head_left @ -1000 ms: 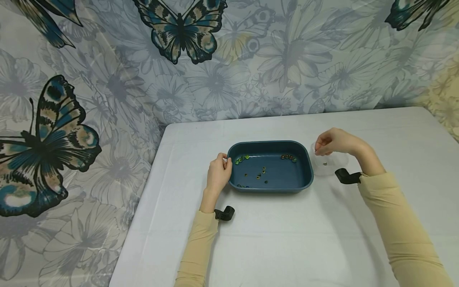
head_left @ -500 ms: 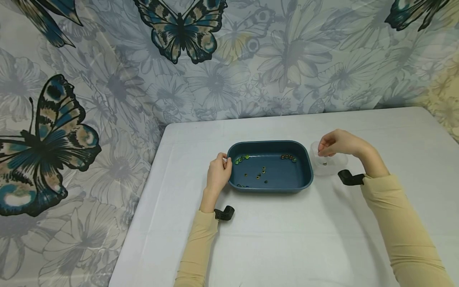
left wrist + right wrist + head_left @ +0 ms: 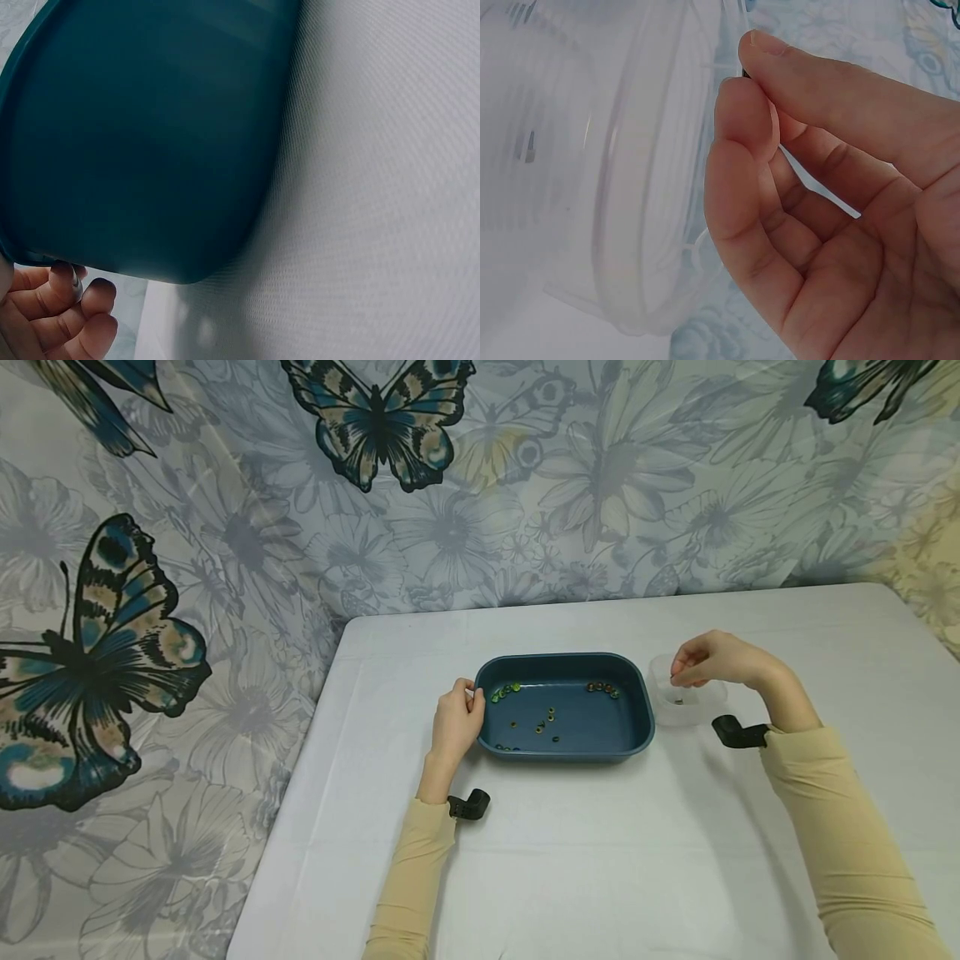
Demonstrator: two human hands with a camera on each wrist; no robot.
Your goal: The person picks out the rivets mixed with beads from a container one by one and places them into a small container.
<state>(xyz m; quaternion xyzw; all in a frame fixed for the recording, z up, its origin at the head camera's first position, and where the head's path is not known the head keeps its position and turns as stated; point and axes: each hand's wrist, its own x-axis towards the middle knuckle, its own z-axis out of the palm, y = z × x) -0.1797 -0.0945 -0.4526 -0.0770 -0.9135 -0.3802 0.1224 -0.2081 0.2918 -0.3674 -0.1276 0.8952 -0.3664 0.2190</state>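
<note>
At the left end of a dark blue plastic tray [image 3: 566, 757], my left hand [image 3: 456, 720] grips the rim. In the left wrist view its curled fingers [image 3: 56, 296] come up against the rim from outside. Small green beads [image 3: 505, 692] and brownish beads [image 3: 602, 688] sit in groups inside the tray, with several more scattered over its floor. My right hand [image 3: 716, 660] is over a clear round plastic container [image 3: 701, 714], thumb and index finger pinching a tiny dark bead [image 3: 745, 73], mostly hidden by the fingertips. One small bead [image 3: 530, 156] shows in the container.
A white cloth [image 3: 585, 852] covers the table. Behind it hangs a curtain [image 3: 480, 527] printed with flowers and butterflies. Black wrist cameras are on both forearms. The clear container stands close beside the tray's right end.
My right hand has shifted a little to the right over the clear container, fingers still pinched. My left hand and the tray stay in place.
</note>
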